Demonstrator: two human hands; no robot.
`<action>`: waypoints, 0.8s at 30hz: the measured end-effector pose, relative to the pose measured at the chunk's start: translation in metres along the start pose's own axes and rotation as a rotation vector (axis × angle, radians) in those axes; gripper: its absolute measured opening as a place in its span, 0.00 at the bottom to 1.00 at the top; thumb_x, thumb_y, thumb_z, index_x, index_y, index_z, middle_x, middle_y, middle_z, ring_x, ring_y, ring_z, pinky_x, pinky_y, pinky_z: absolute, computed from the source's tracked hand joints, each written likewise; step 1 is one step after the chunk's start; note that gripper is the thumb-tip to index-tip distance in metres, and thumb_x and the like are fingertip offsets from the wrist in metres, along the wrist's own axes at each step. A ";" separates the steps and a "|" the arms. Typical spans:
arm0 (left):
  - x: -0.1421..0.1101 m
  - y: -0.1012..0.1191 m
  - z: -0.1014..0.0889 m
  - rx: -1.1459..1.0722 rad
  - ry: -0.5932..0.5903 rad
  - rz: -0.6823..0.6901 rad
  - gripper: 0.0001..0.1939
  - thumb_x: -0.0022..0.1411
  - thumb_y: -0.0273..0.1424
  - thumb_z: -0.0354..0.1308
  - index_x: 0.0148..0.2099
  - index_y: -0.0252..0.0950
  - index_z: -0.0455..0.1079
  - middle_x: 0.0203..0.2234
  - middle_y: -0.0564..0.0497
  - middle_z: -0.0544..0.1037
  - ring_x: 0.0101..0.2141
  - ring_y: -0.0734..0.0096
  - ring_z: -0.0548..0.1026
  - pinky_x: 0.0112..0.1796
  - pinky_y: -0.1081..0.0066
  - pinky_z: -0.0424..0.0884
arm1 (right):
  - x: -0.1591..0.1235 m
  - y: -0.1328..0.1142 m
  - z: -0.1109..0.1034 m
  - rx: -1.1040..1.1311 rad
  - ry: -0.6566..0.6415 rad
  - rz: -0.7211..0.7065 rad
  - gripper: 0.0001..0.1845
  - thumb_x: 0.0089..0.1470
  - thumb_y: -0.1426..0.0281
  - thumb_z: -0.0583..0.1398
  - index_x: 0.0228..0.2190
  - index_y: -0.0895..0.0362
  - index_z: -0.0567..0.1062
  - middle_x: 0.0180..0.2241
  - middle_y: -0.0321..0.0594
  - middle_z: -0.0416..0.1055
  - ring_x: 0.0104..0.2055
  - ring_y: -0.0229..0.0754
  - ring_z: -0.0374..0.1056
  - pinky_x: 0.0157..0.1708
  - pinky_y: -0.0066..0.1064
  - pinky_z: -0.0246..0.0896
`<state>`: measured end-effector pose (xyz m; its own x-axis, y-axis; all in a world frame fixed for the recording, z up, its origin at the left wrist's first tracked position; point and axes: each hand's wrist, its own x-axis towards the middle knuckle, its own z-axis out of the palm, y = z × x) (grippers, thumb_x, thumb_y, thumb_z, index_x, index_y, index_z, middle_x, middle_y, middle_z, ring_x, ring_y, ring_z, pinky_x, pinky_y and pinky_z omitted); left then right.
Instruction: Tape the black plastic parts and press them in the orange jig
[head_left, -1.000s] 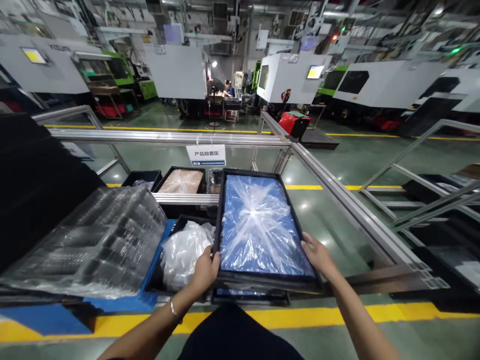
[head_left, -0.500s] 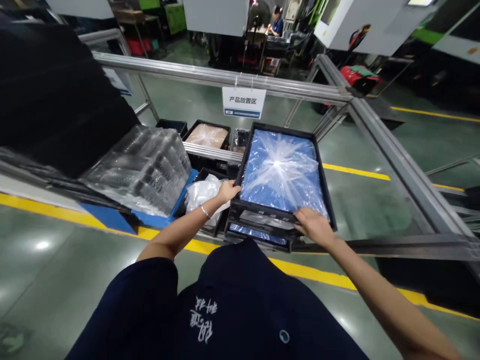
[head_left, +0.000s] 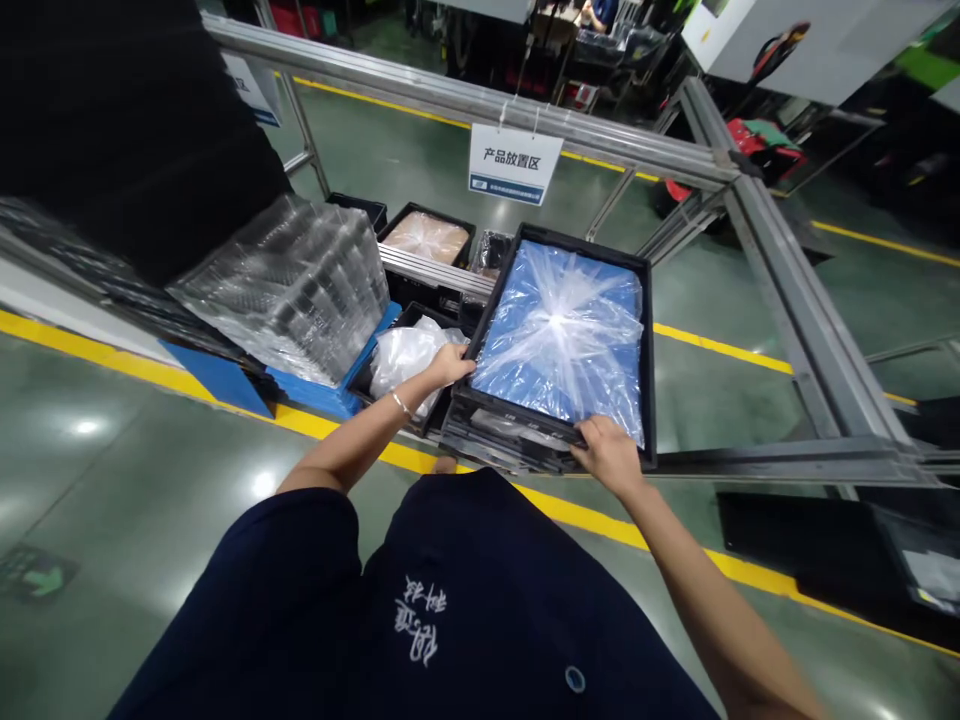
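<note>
A black crate [head_left: 649,350] stands in front of me, tilted in view, on top of other black crates [head_left: 495,440]. Inside it lies a blue sheet wrapped in clear plastic film [head_left: 555,320], gathered in the middle. My left hand [head_left: 452,366] is closed on the crate's left side near the front corner. At the front wall, my right hand [head_left: 609,452] grips the rim near the right corner, fingers over the edge. Just left of the crate is a white plastic bag [head_left: 409,352] in another black crate.
Clear plastic trays [head_left: 300,290] are stacked at left beside tall black material [head_left: 127,130]. A metal frame [head_left: 465,80] with a hanging sign [head_left: 514,164] runs behind. A crate with a brown wrapped load [head_left: 427,236] sits beyond. A person [head_left: 600,14] is in the background.
The top crate has come down onto the crates below, and the gap showing blue beneath it has narrowed. Both hands have kept their hold. My view has tilted further down.
</note>
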<state>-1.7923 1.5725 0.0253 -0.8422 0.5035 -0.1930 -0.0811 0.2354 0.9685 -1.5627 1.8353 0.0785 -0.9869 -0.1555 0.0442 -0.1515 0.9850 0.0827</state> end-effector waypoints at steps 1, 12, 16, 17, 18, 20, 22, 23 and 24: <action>0.007 0.005 -0.001 0.030 0.007 0.008 0.07 0.41 0.24 0.55 0.26 0.27 0.71 0.17 0.56 0.66 0.24 0.76 0.64 0.27 0.77 0.60 | 0.004 0.002 -0.001 0.011 0.012 0.016 0.08 0.54 0.69 0.57 0.36 0.57 0.73 0.33 0.45 0.68 0.39 0.48 0.64 0.37 0.33 0.57; -0.038 -0.006 -0.004 0.213 -0.018 0.088 0.14 0.45 0.26 0.53 0.34 0.27 0.75 0.20 0.55 0.70 0.26 0.73 0.68 0.28 0.77 0.63 | -0.023 -0.015 0.011 0.048 0.066 -0.040 0.06 0.55 0.69 0.56 0.33 0.58 0.73 0.31 0.45 0.69 0.36 0.46 0.64 0.34 0.33 0.58; -0.038 -0.001 -0.003 0.267 0.018 0.038 0.16 0.48 0.28 0.53 0.38 0.29 0.76 0.23 0.55 0.74 0.28 0.71 0.70 0.31 0.76 0.66 | -0.019 -0.014 0.008 0.142 0.140 -0.052 0.10 0.57 0.64 0.56 0.33 0.57 0.73 0.31 0.44 0.70 0.36 0.46 0.66 0.35 0.33 0.60; -0.037 0.001 -0.002 0.286 0.033 0.023 0.17 0.49 0.28 0.53 0.40 0.30 0.76 0.24 0.55 0.75 0.29 0.70 0.71 0.32 0.75 0.66 | -0.015 -0.014 0.007 0.189 0.174 -0.043 0.12 0.57 0.61 0.56 0.32 0.57 0.74 0.30 0.44 0.71 0.36 0.46 0.67 0.35 0.33 0.61; -0.036 0.003 0.000 0.300 0.049 0.008 0.17 0.50 0.29 0.53 0.41 0.30 0.76 0.25 0.54 0.75 0.29 0.69 0.72 0.33 0.75 0.67 | -0.011 -0.014 0.007 0.249 0.206 -0.020 0.14 0.57 0.58 0.57 0.32 0.57 0.74 0.30 0.43 0.72 0.35 0.45 0.68 0.35 0.32 0.62; -0.038 0.004 0.004 0.298 0.077 -0.006 0.17 0.54 0.32 0.54 0.44 0.31 0.76 0.28 0.53 0.77 0.32 0.67 0.73 0.36 0.74 0.68 | -0.006 -0.015 0.007 0.399 0.261 0.077 0.19 0.55 0.53 0.57 0.30 0.56 0.74 0.28 0.40 0.72 0.32 0.43 0.69 0.34 0.31 0.63; -0.045 0.001 0.006 0.279 0.099 0.007 0.18 0.60 0.37 0.52 0.45 0.31 0.75 0.31 0.52 0.78 0.36 0.66 0.74 0.38 0.73 0.68 | -0.006 -0.014 0.009 0.536 0.276 0.233 0.23 0.53 0.48 0.56 0.29 0.56 0.74 0.27 0.40 0.73 0.28 0.41 0.68 0.32 0.31 0.63; -0.050 -0.001 0.005 0.285 0.097 0.014 0.20 0.62 0.39 0.49 0.44 0.31 0.75 0.32 0.51 0.79 0.37 0.66 0.74 0.39 0.73 0.68 | -0.007 -0.012 0.011 0.581 0.267 0.322 0.26 0.53 0.46 0.55 0.29 0.56 0.75 0.26 0.40 0.74 0.28 0.41 0.69 0.32 0.31 0.63; -0.056 -0.005 0.001 0.305 0.086 0.018 0.21 0.64 0.41 0.46 0.43 0.32 0.75 0.32 0.50 0.79 0.37 0.66 0.74 0.40 0.73 0.68 | -0.009 -0.009 0.013 0.611 0.251 0.407 0.28 0.51 0.44 0.54 0.30 0.56 0.75 0.27 0.41 0.74 0.28 0.43 0.69 0.32 0.32 0.64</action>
<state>-1.7446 1.5442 0.0315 -0.8851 0.4408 -0.1493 0.0871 0.4720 0.8773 -1.5534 1.8282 0.0647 -0.9402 0.2868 0.1839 0.1437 0.8233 -0.5491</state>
